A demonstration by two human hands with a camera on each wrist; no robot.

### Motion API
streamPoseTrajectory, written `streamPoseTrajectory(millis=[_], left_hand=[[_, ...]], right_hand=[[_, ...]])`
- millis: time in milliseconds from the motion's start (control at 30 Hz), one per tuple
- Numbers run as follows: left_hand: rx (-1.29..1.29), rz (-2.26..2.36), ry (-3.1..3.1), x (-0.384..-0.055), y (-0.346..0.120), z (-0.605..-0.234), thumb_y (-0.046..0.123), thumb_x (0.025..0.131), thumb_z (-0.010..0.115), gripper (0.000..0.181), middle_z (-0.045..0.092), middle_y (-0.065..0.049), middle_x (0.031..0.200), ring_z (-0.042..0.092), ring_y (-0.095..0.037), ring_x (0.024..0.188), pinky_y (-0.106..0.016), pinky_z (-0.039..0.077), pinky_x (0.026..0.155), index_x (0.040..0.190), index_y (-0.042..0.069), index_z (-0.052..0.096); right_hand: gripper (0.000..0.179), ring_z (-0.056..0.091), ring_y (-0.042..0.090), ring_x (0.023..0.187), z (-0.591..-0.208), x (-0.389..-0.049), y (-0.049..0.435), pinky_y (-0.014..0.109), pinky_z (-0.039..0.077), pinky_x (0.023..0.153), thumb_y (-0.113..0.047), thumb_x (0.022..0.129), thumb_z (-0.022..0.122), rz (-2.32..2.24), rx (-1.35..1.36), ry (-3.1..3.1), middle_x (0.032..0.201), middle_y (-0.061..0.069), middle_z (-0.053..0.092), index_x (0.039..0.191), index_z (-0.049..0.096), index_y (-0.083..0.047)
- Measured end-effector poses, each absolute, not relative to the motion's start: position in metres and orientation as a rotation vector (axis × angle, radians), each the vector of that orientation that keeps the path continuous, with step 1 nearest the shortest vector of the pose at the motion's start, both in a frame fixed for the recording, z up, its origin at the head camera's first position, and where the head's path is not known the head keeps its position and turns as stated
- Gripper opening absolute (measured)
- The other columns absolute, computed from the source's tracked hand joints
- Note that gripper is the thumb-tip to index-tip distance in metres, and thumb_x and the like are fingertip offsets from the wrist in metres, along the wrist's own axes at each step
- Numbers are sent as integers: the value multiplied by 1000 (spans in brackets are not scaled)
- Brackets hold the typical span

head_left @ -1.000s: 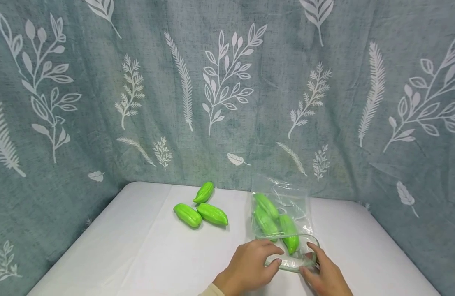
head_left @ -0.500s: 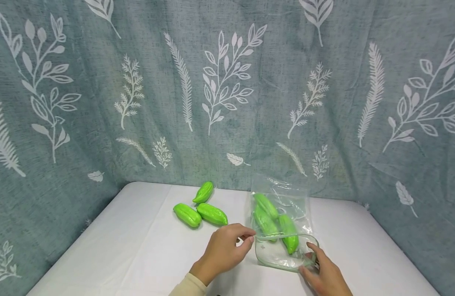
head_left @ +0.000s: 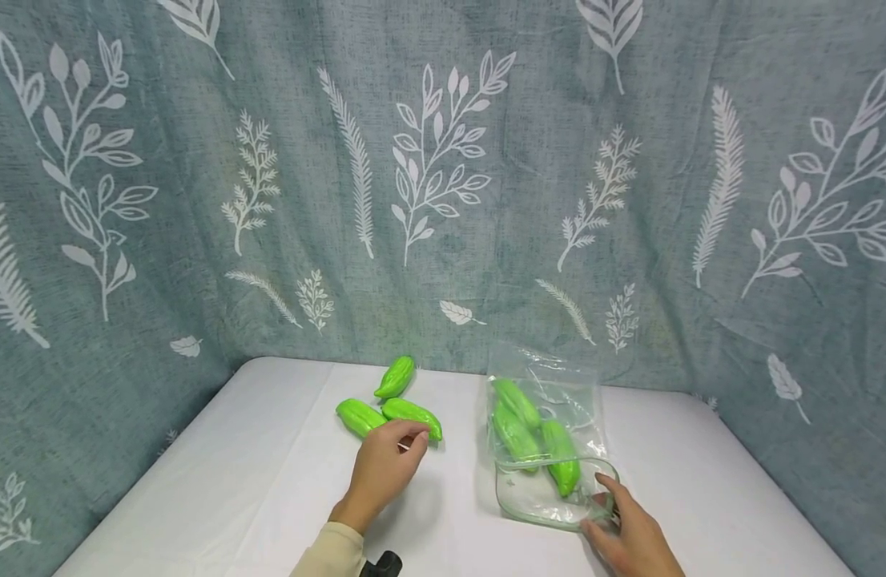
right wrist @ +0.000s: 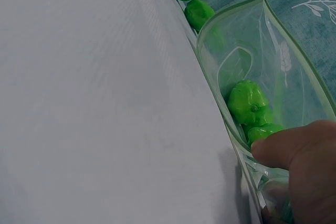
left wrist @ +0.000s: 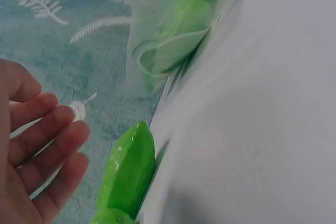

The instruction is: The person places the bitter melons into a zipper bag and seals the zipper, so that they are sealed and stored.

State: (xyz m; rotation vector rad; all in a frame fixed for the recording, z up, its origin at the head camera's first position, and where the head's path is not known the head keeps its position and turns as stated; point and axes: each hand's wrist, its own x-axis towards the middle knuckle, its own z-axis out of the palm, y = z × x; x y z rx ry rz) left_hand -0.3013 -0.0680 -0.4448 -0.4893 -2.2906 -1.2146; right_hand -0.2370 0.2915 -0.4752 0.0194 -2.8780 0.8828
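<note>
A clear zip bag with a pale green rim lies with its mouth spread toward me. Inside are 3 bright green, ridged vegetables that look like bitter melons. My right hand pinches the bag's right mouth edge; its thumb shows over the opening in the right wrist view. Left of the bag, 3 more green melons lie close together. Over the front pair hovers my left hand, fingers loosely bent, partly covering both. The left wrist view shows that hand's fingers holding nothing, beside a melon.
A white cloth covers the table. Behind it and along both sides hangs a blue-green curtain with white leaf prints. A black device is on the left wrist, by the beige sleeve.
My left hand has left the bag's mouth and moved left and away from me, to above the loose melons. The right hand keeps its place on the bag's edge.
</note>
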Motion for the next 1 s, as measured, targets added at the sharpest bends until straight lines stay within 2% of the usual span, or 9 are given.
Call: streamPoseTrajectory(millis=[300, 500, 600, 867, 1000], left_hand=[[-275, -1173, -2380, -309, -87, -451, 14, 91, 69, 13, 69, 3, 95, 65, -12, 86, -35, 53, 75, 100, 10, 78], [-133, -1151, -2410, -311, -95, -455, 11, 88, 70, 18, 68, -7, 104, 65, -18, 90, -40, 53, 74, 105, 10, 77], [-81, -1107, -2410, -313, -98, -457, 11, 86, 72, 20, 68, -7, 106, 64, -20, 91, -41, 53, 73, 106, 10, 77], [30, -974, -2444, -314, -102, -461, 17, 85, 76, 30, 60, -13, 120, 59, -32, 111, -50, 53, 80, 114, 9, 74], [58, -947, -2452, -314, -103, -463, 19, 85, 76, 34, 55, -19, 127, 56, -36, 116, -53, 53, 78, 116, 7, 73]], right_hand=[[79, 59, 44, 116, -476, -236, 291, 61, 46, 95, -30, 85, 79, 912, 10, -2874, 122, 18, 66, 147, 39, 1], [79, 59, 43, 116, -477, -235, 290, 61, 45, 96, -28, 85, 79, 931, -7, -2871, 122, 18, 66, 147, 39, 1], [79, 59, 43, 117, -476, -235, 290, 61, 46, 95, -29, 85, 79, 938, -17, -2870, 123, 18, 65, 147, 39, 0], [78, 59, 42, 116, -476, -235, 292, 60, 47, 95, -30, 86, 78, 938, -12, -2872, 124, 16, 65, 147, 40, 0], [78, 60, 42, 115, -475, -234, 292, 59, 48, 94, -31, 86, 77, 930, 6, -2869, 123, 17, 65, 147, 40, 0]])
